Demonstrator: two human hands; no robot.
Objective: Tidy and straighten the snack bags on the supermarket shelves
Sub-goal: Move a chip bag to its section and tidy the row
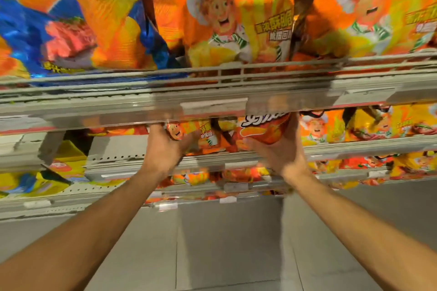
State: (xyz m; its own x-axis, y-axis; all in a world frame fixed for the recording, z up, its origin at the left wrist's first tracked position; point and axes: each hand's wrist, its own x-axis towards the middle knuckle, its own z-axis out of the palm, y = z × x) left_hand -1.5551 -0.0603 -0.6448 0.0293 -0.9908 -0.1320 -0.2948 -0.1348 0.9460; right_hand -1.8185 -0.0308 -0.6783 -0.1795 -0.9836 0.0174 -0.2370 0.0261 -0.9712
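**Head view: both hands on snack bags under the upper shelf**

Head view shows both arms reaching to the second shelf (354, 147). The right hand (279, 149) cups a red-orange snack bag (264, 132) from below, fingers curled round its lower edge. The left hand (165, 146) grips an orange chef bag (189, 133) just left of it. Larger orange bags (236, 19) and a blue bag (35, 30) fill the upper shelf (212, 92).

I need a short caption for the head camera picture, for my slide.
Both hands, left hand and right hand, hold orange snack bags on a supermarket shelf.
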